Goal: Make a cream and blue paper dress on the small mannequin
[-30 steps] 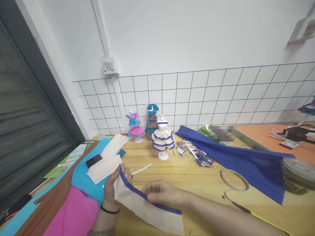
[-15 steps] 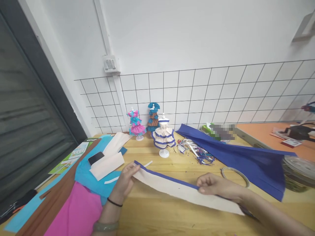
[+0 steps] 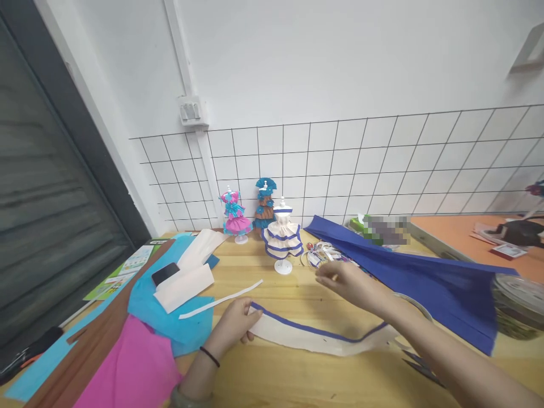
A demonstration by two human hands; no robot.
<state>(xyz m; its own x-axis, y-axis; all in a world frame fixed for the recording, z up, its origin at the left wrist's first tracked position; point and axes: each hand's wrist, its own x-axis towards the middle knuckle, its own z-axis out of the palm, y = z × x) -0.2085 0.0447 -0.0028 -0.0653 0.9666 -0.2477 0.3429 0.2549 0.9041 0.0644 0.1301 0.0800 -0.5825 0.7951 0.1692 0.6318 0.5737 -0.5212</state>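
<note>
My left hand [image 3: 236, 323] pinches the left end of a cream crepe-paper strip [image 3: 306, 339] with a dark blue border along its upper edge. The strip sags to the right across the table, and its far end passes beside my right forearm. My right hand [image 3: 346, 283] is raised off the strip, its fingers loosely bent and nothing visible in them. Just beyond it lies a pile of paper scraps [image 3: 325, 252]. A small dress stand [image 3: 283, 241] wearing a cream tiered dress with blue trim stands to its left. Dark scissor blades [image 3: 423, 365] show below my right forearm.
A narrow white strip [image 3: 221, 298] lies left of centre. Blue, brown and pink paper [image 3: 131, 368] covers the left side, with a black phone [image 3: 165, 275] on top. Behind stand two more dressed stands [image 3: 237, 218]. Dark blue paper [image 3: 442, 289] and a clear jar [image 3: 518, 306] are right.
My right hand has let go of the strip's blue edge and moved up and left towards the scraps. My left hand has shifted right and down with the strip, which now sags.
</note>
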